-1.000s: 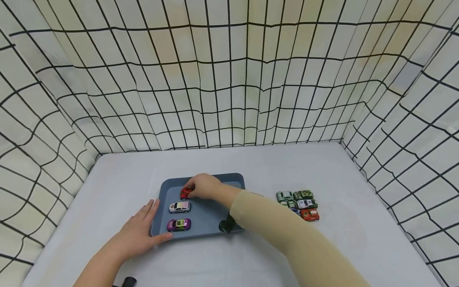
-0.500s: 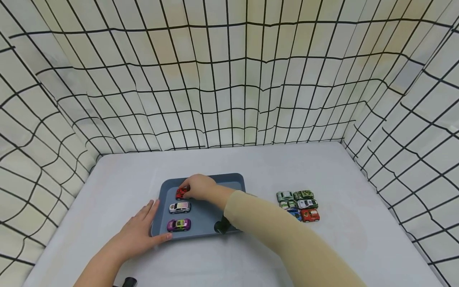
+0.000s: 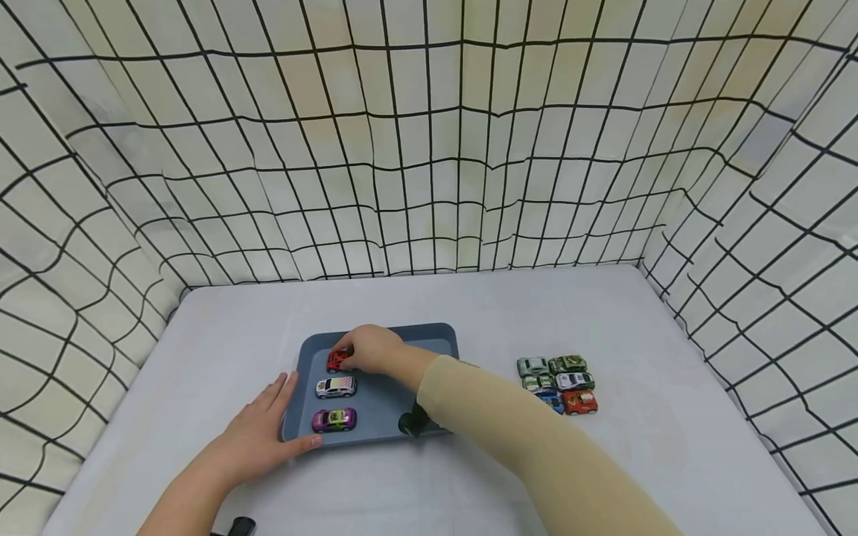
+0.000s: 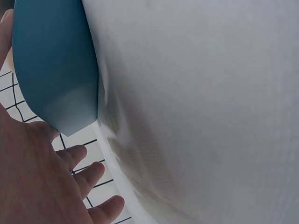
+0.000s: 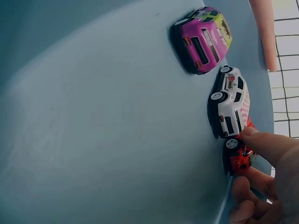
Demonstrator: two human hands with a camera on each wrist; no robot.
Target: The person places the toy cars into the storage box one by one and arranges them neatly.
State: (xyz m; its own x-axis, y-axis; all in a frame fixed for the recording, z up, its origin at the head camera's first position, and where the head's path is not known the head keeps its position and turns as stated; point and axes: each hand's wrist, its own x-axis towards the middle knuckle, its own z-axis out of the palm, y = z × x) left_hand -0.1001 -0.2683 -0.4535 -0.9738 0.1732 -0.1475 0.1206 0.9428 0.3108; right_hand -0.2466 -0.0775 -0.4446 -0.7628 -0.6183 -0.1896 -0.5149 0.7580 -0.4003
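Observation:
A red toy car is in the far left part of a blue-grey tray. My right hand pinches it between thumb and fingers, as the right wrist view shows of the same red car. Nearer to me in the tray stand a white toy car and a purple toy car, lined up in a column. My left hand rests against the tray's left side with straight, spread fingers, its thumb at the front left corner. In the left wrist view, the tray's outer wall lies along that hand.
Right of the tray, several toy cars stand packed together on the white table, among them a red one and a green one. A white curtain with a black grid encloses the table's back and sides.
My right hand has moved slightly left with the red toy car, nearer the tray's left wall. My left hand has stayed in place.

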